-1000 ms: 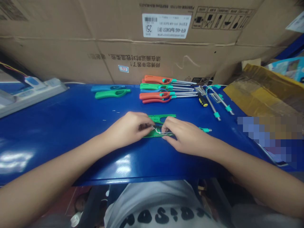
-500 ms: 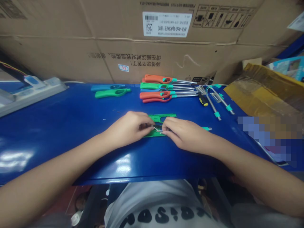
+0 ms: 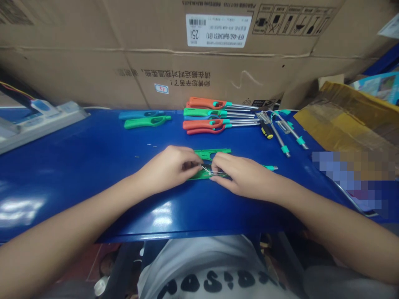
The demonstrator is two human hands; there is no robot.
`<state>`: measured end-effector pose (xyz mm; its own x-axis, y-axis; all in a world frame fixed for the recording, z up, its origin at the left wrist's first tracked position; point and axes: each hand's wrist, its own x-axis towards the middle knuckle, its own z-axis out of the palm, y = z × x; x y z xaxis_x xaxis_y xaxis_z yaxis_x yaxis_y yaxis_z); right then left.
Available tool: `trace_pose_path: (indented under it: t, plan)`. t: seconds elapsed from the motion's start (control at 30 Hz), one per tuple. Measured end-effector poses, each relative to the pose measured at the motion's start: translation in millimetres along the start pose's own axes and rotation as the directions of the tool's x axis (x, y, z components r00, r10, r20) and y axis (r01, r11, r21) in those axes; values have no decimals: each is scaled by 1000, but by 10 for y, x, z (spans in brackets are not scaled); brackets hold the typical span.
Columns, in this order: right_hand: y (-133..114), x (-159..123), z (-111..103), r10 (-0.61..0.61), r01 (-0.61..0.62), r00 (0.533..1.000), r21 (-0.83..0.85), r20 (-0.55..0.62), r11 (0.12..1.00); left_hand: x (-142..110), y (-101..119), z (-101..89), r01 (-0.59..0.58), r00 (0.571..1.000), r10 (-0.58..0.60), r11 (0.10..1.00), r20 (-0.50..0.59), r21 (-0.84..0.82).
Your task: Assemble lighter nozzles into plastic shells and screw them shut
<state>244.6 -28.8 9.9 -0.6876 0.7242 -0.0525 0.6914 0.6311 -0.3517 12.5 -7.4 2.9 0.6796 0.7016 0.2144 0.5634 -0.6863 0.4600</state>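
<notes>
My two hands meet over an opened green lighter housing lying flat on the blue table. Thin white wire runs between my fingertips, over the housing. My left hand pinches at the housing's middle, and a small dark part under those fingers is partly hidden. My right hand covers the lower right of the housing, its fingertips at the wire. A metal lighter shaft with a teal collar sticks out beyond my right hand, mostly hidden.
Finished-looking orange, green and blue lighters lie in rows at the table's back. To their right are a yellow-and-black screwdriver and loose metal shafts. A power strip sits at the left; cardboard boxes wall the back.
My hands stay over the housing, with the right fingers shifted slightly along the wire. The whole scene has moved a little in view as my head tilted.
</notes>
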Motion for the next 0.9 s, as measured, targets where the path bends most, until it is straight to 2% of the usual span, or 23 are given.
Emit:
trace_pose_path:
  t: [0.23, 0.37, 0.6, 0.9]
  plan:
    - [82, 6, -7, -115, 114, 993, -22, -29, 993, 3, -17, -3, -11, 1000, 11, 1000, 5, 8]
    - [144, 12, -16, -163, 167, 983, 56, -80, 984, 2, -14, 1, -3, 1000, 3, 1000, 8, 6]
    - [189, 50, -3, -130, 166, 977, 216, -172, 962, -14, 8, -52, -11, 997, 12, 1000, 70, -15]
    - [182, 72, 36, -91, 134, 980, 242, -180, 961, -26, -27, -27, -28, 997, 32, 998, 75, -58]
